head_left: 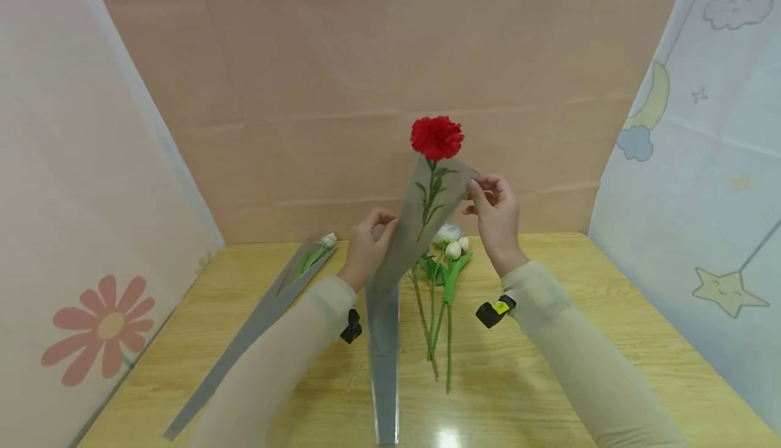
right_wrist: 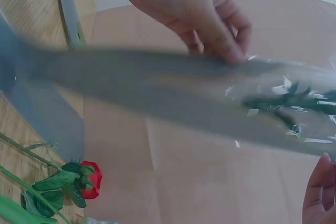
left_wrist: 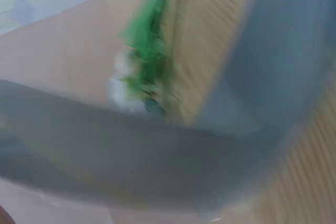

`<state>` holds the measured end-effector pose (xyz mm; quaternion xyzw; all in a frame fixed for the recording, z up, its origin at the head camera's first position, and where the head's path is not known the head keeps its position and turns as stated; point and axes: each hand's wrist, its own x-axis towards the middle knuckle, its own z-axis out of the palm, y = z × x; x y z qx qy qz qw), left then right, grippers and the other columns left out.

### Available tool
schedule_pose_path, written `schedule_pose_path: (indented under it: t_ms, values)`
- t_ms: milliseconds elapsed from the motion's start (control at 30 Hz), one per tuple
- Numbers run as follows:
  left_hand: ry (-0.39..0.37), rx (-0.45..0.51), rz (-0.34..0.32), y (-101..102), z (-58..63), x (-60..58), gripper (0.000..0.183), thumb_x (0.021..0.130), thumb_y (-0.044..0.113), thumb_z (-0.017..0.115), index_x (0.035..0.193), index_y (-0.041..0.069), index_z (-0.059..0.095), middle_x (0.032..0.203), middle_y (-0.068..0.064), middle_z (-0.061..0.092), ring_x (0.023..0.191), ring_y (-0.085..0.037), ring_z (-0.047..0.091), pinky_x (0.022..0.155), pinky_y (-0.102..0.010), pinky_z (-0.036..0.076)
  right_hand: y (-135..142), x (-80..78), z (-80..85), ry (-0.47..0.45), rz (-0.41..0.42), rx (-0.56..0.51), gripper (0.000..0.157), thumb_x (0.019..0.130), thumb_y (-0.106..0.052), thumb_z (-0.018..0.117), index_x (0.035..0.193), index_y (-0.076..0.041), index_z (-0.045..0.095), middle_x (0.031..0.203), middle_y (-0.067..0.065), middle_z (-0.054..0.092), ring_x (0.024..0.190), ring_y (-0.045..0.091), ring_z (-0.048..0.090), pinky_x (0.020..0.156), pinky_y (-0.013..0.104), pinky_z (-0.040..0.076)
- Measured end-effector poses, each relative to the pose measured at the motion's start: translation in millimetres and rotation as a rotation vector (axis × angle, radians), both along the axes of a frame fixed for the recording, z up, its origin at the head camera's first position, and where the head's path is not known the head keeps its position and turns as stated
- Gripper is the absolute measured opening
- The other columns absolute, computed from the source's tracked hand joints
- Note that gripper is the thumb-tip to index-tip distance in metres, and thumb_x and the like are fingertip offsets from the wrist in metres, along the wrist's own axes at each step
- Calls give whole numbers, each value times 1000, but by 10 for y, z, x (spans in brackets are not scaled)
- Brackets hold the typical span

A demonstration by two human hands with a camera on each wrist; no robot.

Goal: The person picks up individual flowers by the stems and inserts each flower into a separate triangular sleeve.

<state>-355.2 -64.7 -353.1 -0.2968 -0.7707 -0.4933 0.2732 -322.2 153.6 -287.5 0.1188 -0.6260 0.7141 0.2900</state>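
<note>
- One red carnation stands upright above the bench, its stem inside one grey-backed clear sleeve whose narrow foot rests on the wood.
- The left hand pinches the sleeve's left edge; the right hand pinches its upper right corner, so each grip is closed on the wrapper.
- Loose flowers lie on the bench just behind the sleeve: at least two white buds on green stems, and one red rose seen from the right wrist.
- A second sleeve holding one white bud lies flat to the left, well apart.
</note>
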Motion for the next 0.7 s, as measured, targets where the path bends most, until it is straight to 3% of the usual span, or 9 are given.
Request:
schedule_pose_path:
  t_ms: [167,500,700]
  values:
    - [8,-4,1,-4,64,6,13,96,19,60,101,7,63,95,-6,69,92,-19,66,78,-35,54,6,0,3,11,-4,1,5,94,-15,62,95,-14,58,91,2,59,76,15,61,58,18,52]
    - [3,-36,6,-30,115,1,12,97,17,59,100,6,61,95,-8,69,93,-20,67,84,-36,54,18,20,-12,15,-5,21,9,95,-13,61,98,-6,57,88,1,58,74,10,60,58,19,53]
    - [-141,14,-96,-45,147,-6,12,97,14,59,102,3,60,98,-12,67,93,-19,65,79,-29,54,39,19,-33,5,-1,39,6,96,-13,60,98,-9,56,89,0,58,74,9,61,59,18,53]
